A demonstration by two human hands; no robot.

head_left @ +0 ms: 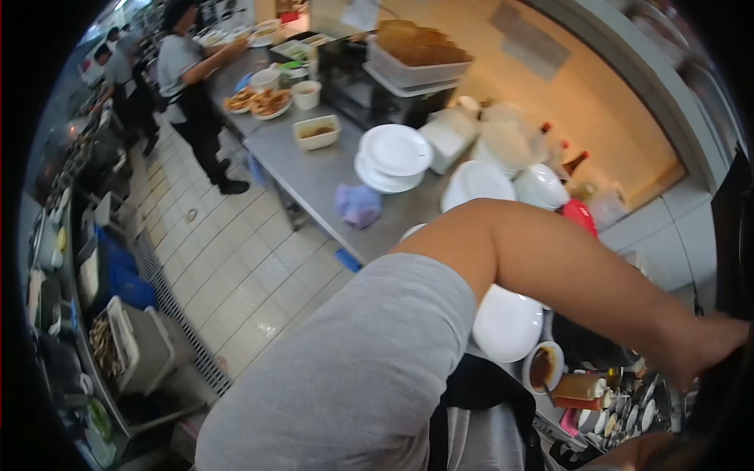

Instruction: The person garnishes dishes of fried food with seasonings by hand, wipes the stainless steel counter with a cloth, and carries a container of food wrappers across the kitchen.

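Note:
My left arm, in a grey short sleeve, stretches across the view to the right. My left hand (713,344) is at the dark right edge beside a black surface; its fingers are hidden there, so what it holds or touches cannot be made out. Below the forearm are a white plate (508,323), a white bowl of brown sauce (543,368) with a utensil in it, and a row of containers (580,388). A bit of skin shows at the bottom right, but my right hand is not visible.
A steel counter (302,179) carries stacked white plates (395,151), a purple cloth (358,206), a food tray (316,132) and plates of fried food (269,103). One person (184,67) stands at its far end, others behind. Grey bins (141,345) stand at left.

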